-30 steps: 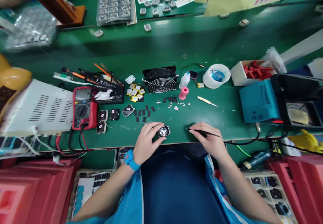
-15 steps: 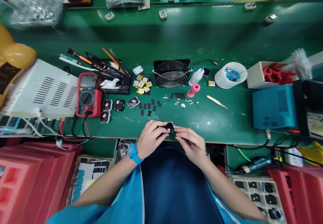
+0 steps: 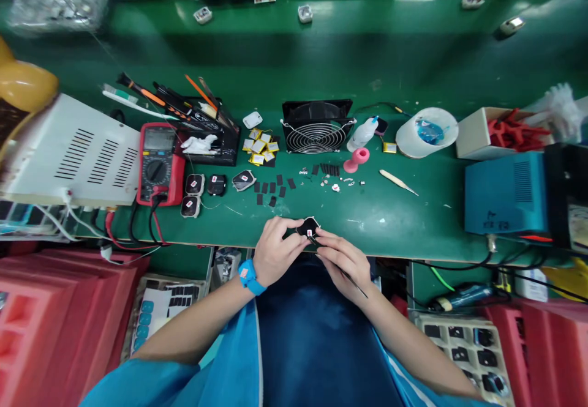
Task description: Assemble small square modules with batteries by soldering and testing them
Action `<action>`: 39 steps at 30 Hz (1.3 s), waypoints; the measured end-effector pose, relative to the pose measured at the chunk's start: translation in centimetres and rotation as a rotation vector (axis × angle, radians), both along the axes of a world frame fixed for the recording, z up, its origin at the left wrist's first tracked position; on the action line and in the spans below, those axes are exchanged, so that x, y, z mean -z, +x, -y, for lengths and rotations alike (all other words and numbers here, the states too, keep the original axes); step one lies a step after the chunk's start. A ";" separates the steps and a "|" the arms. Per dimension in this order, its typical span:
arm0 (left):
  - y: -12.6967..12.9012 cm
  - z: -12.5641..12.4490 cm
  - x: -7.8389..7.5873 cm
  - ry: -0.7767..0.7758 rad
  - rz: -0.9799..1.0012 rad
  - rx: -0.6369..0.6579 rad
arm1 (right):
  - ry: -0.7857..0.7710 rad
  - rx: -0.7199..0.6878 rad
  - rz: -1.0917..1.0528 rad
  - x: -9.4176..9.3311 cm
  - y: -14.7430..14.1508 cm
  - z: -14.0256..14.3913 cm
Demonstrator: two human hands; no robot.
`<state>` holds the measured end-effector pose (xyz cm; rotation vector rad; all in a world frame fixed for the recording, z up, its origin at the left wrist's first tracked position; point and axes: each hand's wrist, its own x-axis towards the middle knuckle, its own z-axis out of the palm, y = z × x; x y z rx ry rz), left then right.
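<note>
Watch module (image 3: 308, 228) (small, black) pinched between left hand (image 3: 275, 251) fingers (image 3: 294, 238).

left hand (image 3: 274, 250): fingers curled, pinching | right hand (image 3: 345, 264): fingers pinched, just beside

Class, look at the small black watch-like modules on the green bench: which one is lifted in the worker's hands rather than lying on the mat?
The module at the bench's front edge, pinched by the left hand, with the right hand touching a thin tool to it. The four others lie beside the red multimeter.
</note>
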<state>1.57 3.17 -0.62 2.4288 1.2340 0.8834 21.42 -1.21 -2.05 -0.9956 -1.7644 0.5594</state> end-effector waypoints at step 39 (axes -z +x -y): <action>-1.7 -0.9 -0.2 -0.070 -0.035 0.228 | -0.011 0.023 -0.065 -0.4 -0.4 -0.2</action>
